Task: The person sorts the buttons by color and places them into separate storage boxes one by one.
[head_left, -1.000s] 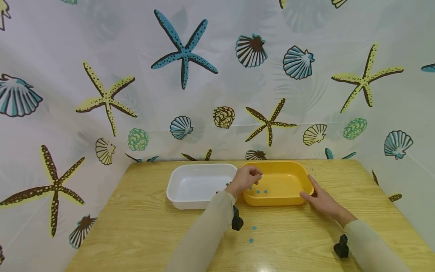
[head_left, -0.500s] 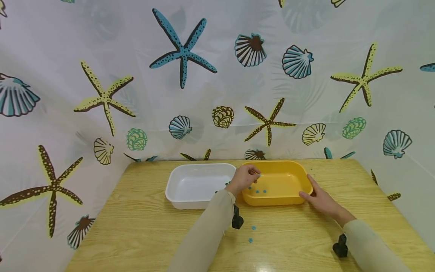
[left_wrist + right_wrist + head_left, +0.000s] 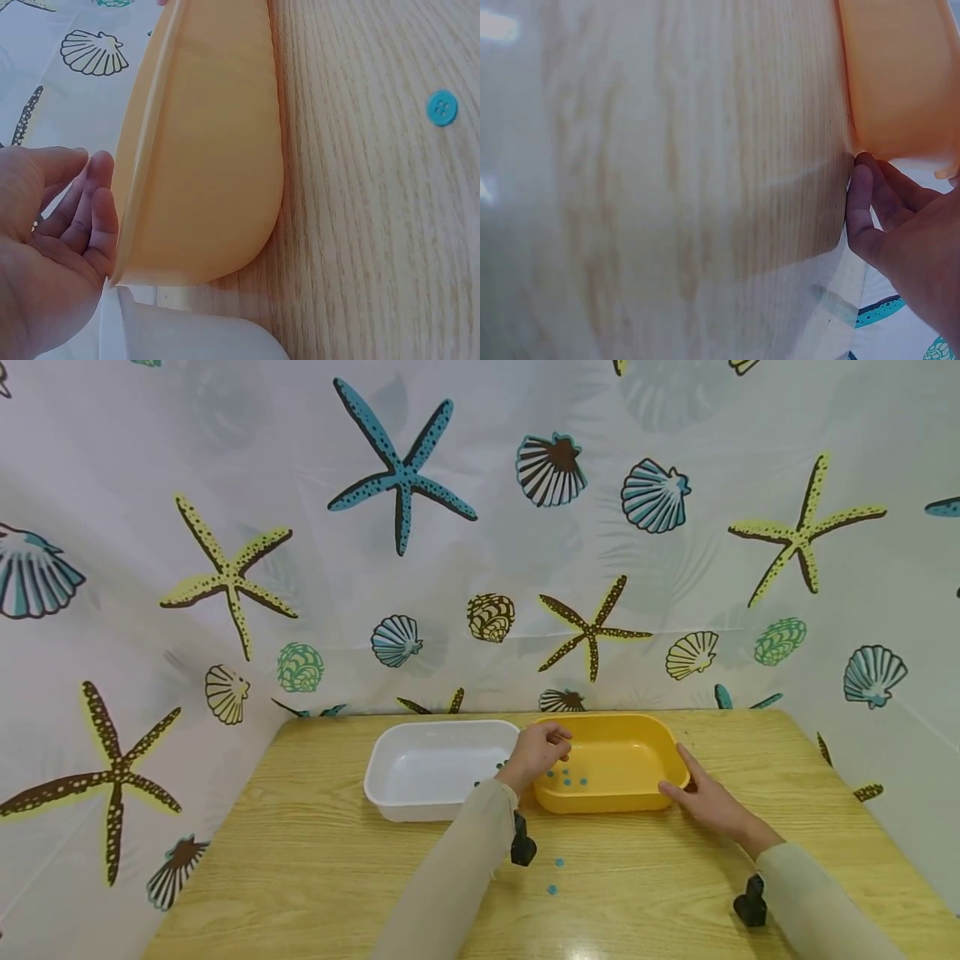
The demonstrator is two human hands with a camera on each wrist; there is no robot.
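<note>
My left hand hovers over the left side of a yellow plastic basin, its fingers loosely bent. In the left wrist view nothing shows between the thumb and fingers of the left hand. Several small blue buttons lie on the basin floor below it. My right hand holds the basin's near right corner, thumb on the front and fingers along the end wall. The right wrist view shows the fingers of the right hand against the basin's end.
A white basin stands directly left of the yellow one, with a few dark green buttons near its right end, partly hidden by my left forearm. Two blue buttons lie on the wooden table in front. A patterned curtain encloses the back and sides.
A blue button that my left fingertips pinched has dropped onto the yellow basin's floor beside the others. My left hand stays nearly in place; my right hand keeps its hold.
</note>
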